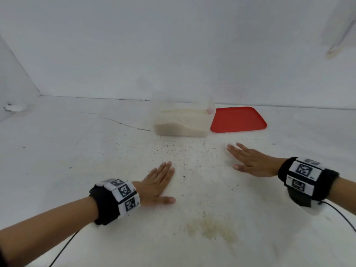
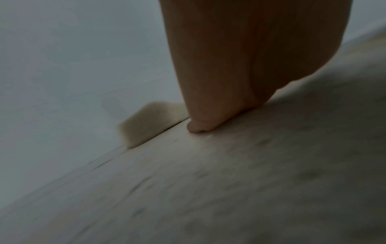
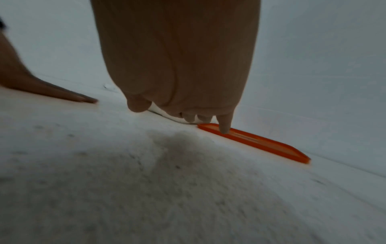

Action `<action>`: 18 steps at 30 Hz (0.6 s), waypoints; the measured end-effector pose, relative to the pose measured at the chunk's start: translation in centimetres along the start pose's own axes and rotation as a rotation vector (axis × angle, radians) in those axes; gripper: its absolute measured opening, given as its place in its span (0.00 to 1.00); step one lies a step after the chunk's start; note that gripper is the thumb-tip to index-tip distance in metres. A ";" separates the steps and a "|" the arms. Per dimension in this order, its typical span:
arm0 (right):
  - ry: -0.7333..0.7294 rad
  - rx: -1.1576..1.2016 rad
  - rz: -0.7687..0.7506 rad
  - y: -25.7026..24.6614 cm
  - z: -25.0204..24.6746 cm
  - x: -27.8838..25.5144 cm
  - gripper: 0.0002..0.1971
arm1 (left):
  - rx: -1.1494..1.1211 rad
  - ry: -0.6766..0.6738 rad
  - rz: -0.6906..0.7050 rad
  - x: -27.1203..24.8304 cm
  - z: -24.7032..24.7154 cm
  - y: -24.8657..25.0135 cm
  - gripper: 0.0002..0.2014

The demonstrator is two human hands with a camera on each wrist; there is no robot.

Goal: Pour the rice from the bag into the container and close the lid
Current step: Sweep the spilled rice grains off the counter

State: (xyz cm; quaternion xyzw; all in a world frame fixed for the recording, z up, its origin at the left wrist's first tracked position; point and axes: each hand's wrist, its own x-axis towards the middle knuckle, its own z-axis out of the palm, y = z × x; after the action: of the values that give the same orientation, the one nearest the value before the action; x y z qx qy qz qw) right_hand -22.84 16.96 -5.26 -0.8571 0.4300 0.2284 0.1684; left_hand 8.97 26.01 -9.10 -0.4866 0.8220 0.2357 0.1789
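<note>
- The container (image 1: 181,120) looks like clear, faintly cloudy plastic with smooth walls; the rice (image 1: 179,126) inside is a matt, off-white, grainy mass.
- The lid (image 1: 238,120) is smooth red plastic with a dull sheen and a low raised rim.
- The desk (image 1: 96,151) has a matt white surface, scuffed, speckled with dark flecks, with a thin crack and a yellowish stain near the front.
- The wristbands (image 1: 115,199) are black, soft-looking cloth carrying matt white panels printed with black square markers.
- The wall (image 1: 173,45) is plain matt white.
</note>
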 end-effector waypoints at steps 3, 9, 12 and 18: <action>-0.034 -0.012 0.073 0.8 0.8 1.0 0.64 | 0.034 -0.036 0.088 -0.5 0.9 2.7 0.60; -0.140 -0.088 -0.041 -3.6 1.5 1.5 0.51 | -0.175 -0.081 0.146 -3.3 0.7 6.8 0.42; -0.159 -0.120 -0.136 -6.4 2.6 0.6 0.44 | -0.250 0.053 0.136 -5.3 -0.3 6.9 0.41; -0.185 -0.163 -0.301 -10.7 4.6 -2.7 0.38 | -0.367 0.304 -0.091 -8.9 -0.8 3.3 0.53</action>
State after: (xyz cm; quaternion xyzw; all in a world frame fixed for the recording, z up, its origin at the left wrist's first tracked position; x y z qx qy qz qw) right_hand -16.71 27.13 -6.70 -0.8978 0.2596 0.3127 0.1694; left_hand 10.08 33.32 -3.11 -0.5775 0.7600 0.2970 -0.0281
